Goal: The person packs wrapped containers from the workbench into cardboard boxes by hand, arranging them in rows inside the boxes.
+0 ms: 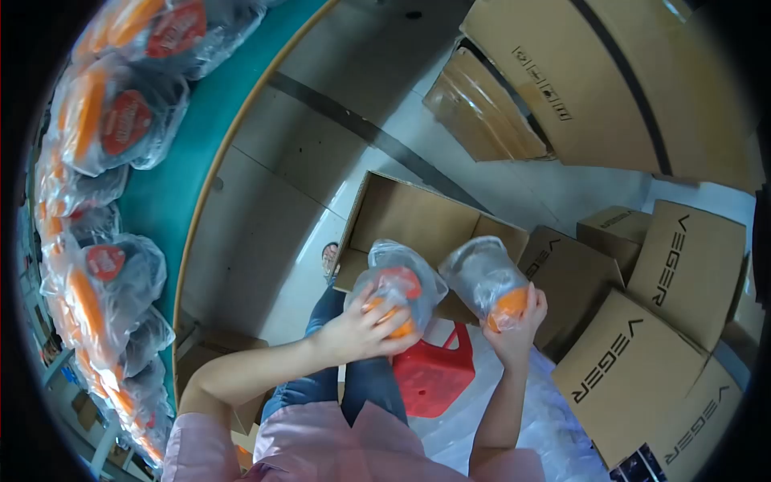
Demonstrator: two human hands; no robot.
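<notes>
Seen from above, with 12 o'clock at the top, a person in a pale pink top holds 2 orange items in clear plastic bags, 1 in each hand. The left hand (357, 329), just off centre at 7 o'clock, curls its fingers over the orange end of the left bagged item (405, 281), which shows a red label. The right hand (518, 329), at 4 o'clock, bends its fingers around the orange end of the right bagged item (484, 277), tilted towards 11 o'clock. Beyond both lies an open carton (409, 213); whether the bags touch it, I cannot tell. A red stool (438, 376) is at 5 o'clock. From 8 to 11 o'clock, a teal bench (181, 161) carries a row of similar bagged items (88, 297). VEGER cartons (634, 377) cluster from 3 to 4 o'clock, and a large carton (586, 72) fills 2 o'clock
</notes>
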